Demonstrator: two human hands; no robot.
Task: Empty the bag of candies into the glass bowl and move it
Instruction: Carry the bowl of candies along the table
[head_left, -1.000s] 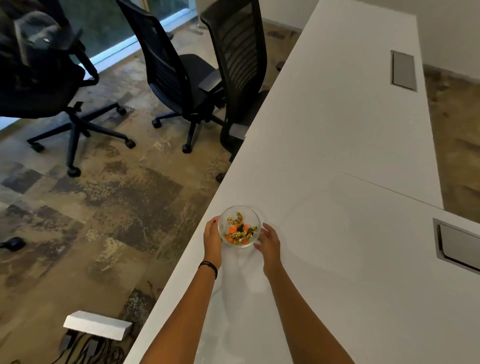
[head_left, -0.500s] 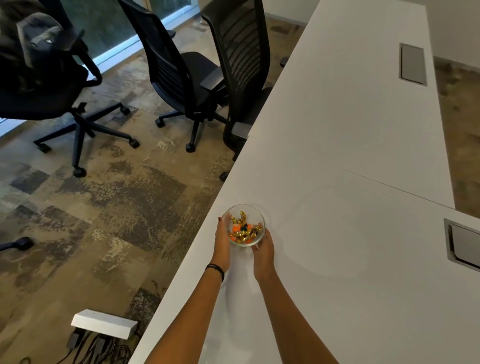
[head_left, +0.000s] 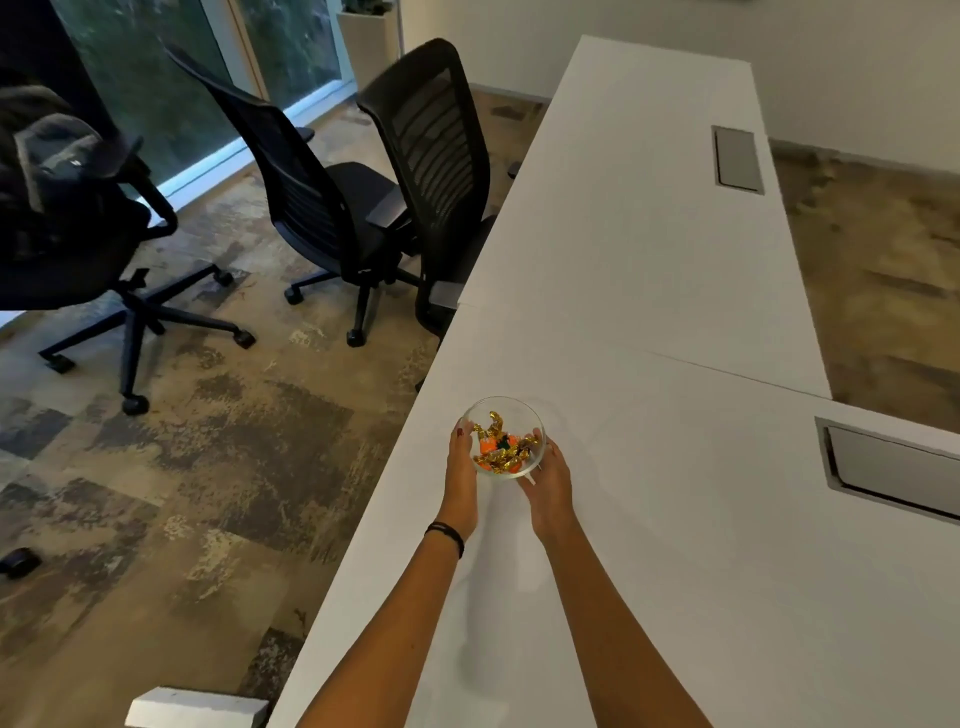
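A small clear glass bowl holds several gold-wrapped and orange candies. It is near the left edge of the long white table. My left hand cups the bowl's left side, and my right hand cups its right and near side. Both hands grip the bowl, which appears slightly raised off the table. A black band sits on my left wrist. No candy bag is visible.
Grey cable hatches are set into the table at the right and farther back. Black office chairs stand to the left of the table on patterned carpet. A white box lies on the floor at bottom left.
Both hands have closed in from beside the bowl to grip it from its sides and near side. The camera view has tilted up, showing more of the room.
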